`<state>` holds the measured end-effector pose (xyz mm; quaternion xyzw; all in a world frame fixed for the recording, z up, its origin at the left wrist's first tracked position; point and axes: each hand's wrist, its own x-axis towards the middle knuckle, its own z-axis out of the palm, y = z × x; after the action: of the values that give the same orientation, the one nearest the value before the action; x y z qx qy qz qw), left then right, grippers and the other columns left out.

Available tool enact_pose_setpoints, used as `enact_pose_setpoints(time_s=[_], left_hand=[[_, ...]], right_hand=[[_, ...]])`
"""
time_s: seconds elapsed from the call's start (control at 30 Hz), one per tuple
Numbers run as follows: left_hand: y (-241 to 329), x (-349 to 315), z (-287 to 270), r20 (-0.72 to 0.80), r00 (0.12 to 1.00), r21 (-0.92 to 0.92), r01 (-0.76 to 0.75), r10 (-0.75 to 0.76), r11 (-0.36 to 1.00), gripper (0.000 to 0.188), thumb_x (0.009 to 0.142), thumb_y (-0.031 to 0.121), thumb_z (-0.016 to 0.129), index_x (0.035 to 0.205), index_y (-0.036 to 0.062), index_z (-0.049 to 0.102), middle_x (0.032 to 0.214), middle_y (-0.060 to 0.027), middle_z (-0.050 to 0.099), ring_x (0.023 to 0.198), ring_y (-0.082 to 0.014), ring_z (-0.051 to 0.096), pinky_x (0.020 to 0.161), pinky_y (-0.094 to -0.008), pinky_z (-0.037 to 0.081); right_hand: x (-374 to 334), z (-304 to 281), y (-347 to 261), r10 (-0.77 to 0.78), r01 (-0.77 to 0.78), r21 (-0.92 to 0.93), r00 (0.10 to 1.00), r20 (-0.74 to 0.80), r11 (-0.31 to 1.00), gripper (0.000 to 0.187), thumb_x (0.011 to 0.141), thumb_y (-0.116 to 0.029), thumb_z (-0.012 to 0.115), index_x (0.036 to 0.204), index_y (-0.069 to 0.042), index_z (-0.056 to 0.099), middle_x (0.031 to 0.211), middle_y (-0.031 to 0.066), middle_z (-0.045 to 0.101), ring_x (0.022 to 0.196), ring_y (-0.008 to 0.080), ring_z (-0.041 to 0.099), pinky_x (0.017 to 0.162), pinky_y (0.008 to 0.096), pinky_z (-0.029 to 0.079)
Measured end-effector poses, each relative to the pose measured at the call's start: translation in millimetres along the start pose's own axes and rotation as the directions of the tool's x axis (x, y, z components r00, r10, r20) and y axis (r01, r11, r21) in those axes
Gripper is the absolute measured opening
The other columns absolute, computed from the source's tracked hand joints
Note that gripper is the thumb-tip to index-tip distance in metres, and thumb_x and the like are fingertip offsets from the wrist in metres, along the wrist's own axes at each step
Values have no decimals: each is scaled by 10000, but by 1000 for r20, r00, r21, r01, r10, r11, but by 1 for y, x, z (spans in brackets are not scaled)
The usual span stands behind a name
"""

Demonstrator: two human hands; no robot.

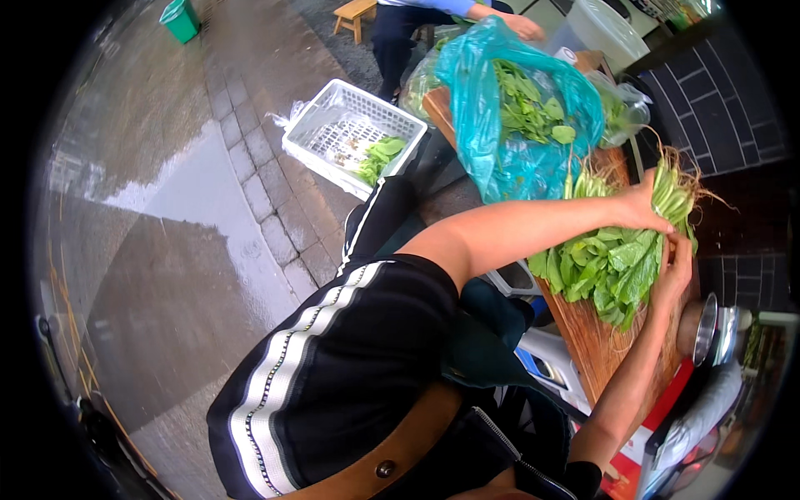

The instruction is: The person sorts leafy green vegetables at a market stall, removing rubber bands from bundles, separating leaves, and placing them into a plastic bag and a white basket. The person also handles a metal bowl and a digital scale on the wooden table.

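Note:
A bunch of leafy greens with pale stems and thin roots is in my hands above the wooden table. My left hand is closed round its stems, just below the roots. Against the bunch's right side, my right hand grips it with bent fingers, close to my left thumb; part of that grip is hidden. Under and beside my hands lies a pile of the same greens, its leaves toward me and roots away.
The wooden table carries an open teal plastic bag with loose leaves. A white basket with some greens stands on the left. Another person's hand is beyond the bag. A metal bowl sits at the right edge.

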<state>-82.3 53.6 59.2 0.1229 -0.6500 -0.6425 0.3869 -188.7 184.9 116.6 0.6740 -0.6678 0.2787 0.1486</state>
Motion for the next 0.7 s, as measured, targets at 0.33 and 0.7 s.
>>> enact_pose_setpoints(time_s=[0.33,0.7], left_hand=[[17,-2,8,-38,995,279,98,-91,955,1201,589,436,761,1406,17,-14,1246,-273,477,1085,-357,549,893,-381,457],[1,1,-6,-187,850,29,505,-492,863,985,810,518,569,1371,-83,25,1021,-287,584,774,-336,636,681,-397,515]], right_hand=[[47,-30,-39,297,-562,553,815,498,614,102,911,-154,528,866,-62,518,696,-26,500,472,-13,306,420,163,210],[31,-106,-56,233,-473,453,840,489,755,210,934,-200,516,1029,-24,579,811,-11,554,647,12,475,528,152,344]])
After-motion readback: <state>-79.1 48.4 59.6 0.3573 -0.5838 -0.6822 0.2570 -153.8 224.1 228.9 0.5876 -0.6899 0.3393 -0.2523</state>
